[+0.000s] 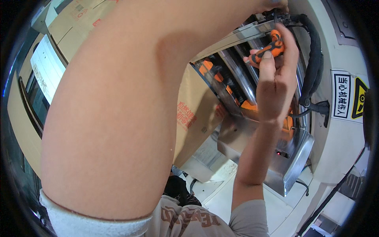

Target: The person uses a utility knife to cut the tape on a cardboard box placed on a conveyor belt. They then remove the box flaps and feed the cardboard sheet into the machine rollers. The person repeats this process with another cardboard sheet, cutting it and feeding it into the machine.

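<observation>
My right hand [277, 75] is raised in front of the machine's opening, with its fingers wrapped round a hand tool with orange-and-black grips [273, 48]. The tool resembles pliers, but its working end is hidden. My left arm crosses the picture close up. At its far end, my left hand [273, 5] is mostly cut off by the upper edge, beside a dark fitting [281, 18] on the machine. Its fingers are too hidden to show what they hold.
Behind my right hand are polished metal rods [237, 75] and orange machine parts [249, 106]. A thick black-wrapped hose [314, 55] runs down the right, near a warning label [349, 96]. Below sits a steel cover [290, 166]. Cardboard [195, 114] lies behind my left arm.
</observation>
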A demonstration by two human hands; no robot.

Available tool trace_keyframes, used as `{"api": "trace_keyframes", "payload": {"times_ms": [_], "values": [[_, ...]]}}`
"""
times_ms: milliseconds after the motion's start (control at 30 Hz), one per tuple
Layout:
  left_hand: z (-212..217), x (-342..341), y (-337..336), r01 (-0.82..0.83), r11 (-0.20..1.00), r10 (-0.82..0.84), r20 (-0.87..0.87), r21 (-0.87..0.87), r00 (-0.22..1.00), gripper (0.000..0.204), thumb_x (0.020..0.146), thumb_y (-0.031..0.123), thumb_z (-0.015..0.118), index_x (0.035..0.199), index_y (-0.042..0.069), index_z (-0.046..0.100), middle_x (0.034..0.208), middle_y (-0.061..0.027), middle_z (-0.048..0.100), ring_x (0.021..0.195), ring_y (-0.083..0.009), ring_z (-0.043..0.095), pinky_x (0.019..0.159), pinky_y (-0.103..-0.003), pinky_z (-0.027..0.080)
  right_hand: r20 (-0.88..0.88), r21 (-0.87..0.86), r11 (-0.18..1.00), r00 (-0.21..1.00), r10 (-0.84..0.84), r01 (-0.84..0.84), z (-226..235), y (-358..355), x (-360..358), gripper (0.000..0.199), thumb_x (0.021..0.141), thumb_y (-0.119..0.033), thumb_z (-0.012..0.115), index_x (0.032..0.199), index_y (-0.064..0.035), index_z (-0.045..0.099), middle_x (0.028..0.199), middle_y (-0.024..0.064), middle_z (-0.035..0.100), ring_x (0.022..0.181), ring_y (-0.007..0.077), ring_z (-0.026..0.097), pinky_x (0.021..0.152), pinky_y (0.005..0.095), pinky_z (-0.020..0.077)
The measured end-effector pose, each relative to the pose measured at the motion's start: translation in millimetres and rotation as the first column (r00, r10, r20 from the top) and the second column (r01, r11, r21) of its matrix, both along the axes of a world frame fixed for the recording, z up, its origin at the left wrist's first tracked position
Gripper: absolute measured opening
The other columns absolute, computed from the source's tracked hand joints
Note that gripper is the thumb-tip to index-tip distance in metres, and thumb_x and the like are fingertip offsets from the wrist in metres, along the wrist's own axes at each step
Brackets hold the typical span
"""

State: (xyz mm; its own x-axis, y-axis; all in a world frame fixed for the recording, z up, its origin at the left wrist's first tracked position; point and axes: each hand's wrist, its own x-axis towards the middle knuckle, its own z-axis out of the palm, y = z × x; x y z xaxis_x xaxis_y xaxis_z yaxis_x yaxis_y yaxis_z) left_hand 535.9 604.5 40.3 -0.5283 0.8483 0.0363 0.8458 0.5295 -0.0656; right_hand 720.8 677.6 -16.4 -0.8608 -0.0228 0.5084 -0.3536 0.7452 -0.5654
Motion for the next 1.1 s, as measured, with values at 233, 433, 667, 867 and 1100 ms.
{"api": "trace_keyframes", "payload": {"times_ms": [233,433,667,867,1100], "values": [[2,5,-6,0.059,0.997,-0.055,-0.068,0.055,0.996,0.084,0.053,0.019,0.08,0.129,0.022,0.043,0.116,-0.0052,0.057,0.104,-0.0256,0.055,0.085,-0.035,0.045,0.384,0.059,0.995,0.922,0.047,-0.075,21,5,-13,0.016,0.082,-0.015,0.048,0.092,-0.0036,0.051,0.067,0.0102,0.059,0.053,0.0142,0.059,0.05,0.0243,0.0442],[8,3,-4,0.082,0.996,-0.081,-0.027,0.018,0.996,0.083,0.054,0.017,0.079,0.129,0.022,0.043,0.116,-0.0055,0.057,0.104,-0.0266,0.055,0.085,-0.035,0.045,0.065,-0.718,0.645,0.897,0.438,-0.263,-9,13,-15,0.02,0.088,-0.011,0.034,0.1,0.0015,0.043,0.096,0.023,0.057,0.089,0.0345,0.062,0.078,0.0368,0.0531],[14,8,8,-0.113,0.987,0.126,0.114,-0.113,0.985,0.076,0.059,0.02,0.078,0.127,0.024,0.045,0.114,-0.0033,0.058,0.103,-0.0254,0.055,0.085,-0.034,0.046,0.014,-0.834,0.479,0.858,0.514,-0.273,-28,5,-15,0.029,0.088,-0.007,0.034,0.113,0.0024,0.044,0.11,0.0284,0.052,0.104,0.0374,0.054,0.095,0.0445,0.0418],[4,15,-9,0.017,1.0,-0.017,-0.061,-0.003,0.998,0.079,0.059,0.026,0.078,0.129,0.024,0.042,0.116,-0.0031,0.057,0.104,-0.0248,0.055,0.086,-0.035,0.045,0.371,-0.037,0.99,0.918,0.137,-0.133,3,17,-16,0.026,0.081,-0.017,0.062,0.1,0.0006,0.057,0.088,0.0115,0.062,0.081,0.0191,0.062,0.072,0.0267,0.0474],[-15,-20,21,-0.007,0.996,-0.011,-0.195,-0.09,0.981,0.09,0.056,0.027,0.08,0.134,0.024,0.035,0.122,-0.0068,0.052,0.109,-0.0272,0.052,0.088,-0.036,0.044,0.177,0.717,0.697,0.963,-0.201,0.013,30,-2,-18,0.035,0.075,-0.04,0.062,0.089,-0.0091,0.056,0.069,0.0158,0.061,0.07,0.0322,0.061,0.06,0.0404,0.0473]]}}
